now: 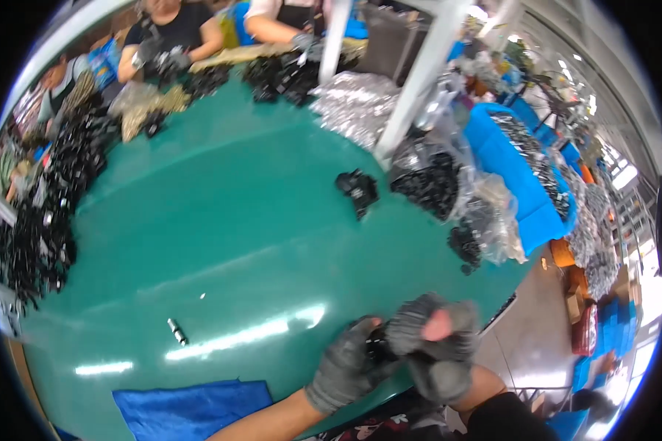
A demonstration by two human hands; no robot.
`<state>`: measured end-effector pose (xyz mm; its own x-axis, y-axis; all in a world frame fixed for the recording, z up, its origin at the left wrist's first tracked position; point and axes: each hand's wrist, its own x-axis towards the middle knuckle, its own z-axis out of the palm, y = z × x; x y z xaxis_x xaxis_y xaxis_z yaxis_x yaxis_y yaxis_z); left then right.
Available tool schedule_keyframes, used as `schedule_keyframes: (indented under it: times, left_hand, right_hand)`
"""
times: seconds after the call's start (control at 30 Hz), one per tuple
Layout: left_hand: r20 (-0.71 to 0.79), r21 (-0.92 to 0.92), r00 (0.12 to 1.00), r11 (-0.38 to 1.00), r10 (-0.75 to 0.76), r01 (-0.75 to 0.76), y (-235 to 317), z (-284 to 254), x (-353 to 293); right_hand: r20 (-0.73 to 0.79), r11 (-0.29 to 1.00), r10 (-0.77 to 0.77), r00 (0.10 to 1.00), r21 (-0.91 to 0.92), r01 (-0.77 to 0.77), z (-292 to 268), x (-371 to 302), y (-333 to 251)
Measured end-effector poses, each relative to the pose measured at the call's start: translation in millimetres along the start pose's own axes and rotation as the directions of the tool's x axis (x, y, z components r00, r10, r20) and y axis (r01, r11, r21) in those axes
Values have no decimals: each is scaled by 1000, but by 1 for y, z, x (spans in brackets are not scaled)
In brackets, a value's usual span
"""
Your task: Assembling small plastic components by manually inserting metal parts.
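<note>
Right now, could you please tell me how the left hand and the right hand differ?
The left hand shows fairly sharp; the right hand is blurred. Behind the left hand, the visible forearm is bare; behind the right hand, a black sleeve shows. Both wear grey gloves, with a dark part between them.

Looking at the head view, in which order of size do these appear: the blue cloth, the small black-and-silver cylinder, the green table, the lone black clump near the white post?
1. Green table
2. Blue cloth
3. Lone black clump
4. Small black-and-silver cylinder
</note>
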<state>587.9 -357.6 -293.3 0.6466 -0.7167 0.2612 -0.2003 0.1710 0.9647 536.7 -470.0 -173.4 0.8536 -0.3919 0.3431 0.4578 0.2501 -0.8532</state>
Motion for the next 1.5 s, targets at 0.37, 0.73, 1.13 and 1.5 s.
schedule_keyframes:
  times: [0.37, 0.73, 1.13, 1.5]
  left_hand:
    - [111, -409, 948, 856, -298, 317, -1, 4, -12]
    - [-85, 84, 994, 994, 74, -66, 7, -3, 14]
    - [-1, -710, 977, 688, -211, 148, 7, -11, 12]
    - [6, -429, 1000, 903, 10, -7, 10, -19, 10]
  right_hand:
    - [291, 948, -279, 915, -67, 310, -14, 4, -7]
    - [-62, 975, -140, 988, 164, 148, -33, 34, -10]
    - [-156, -549, 253, 955, -836, 9, -182, 187, 26]
    - [672, 190, 357, 649, -733, 653, -58, 88, -20]
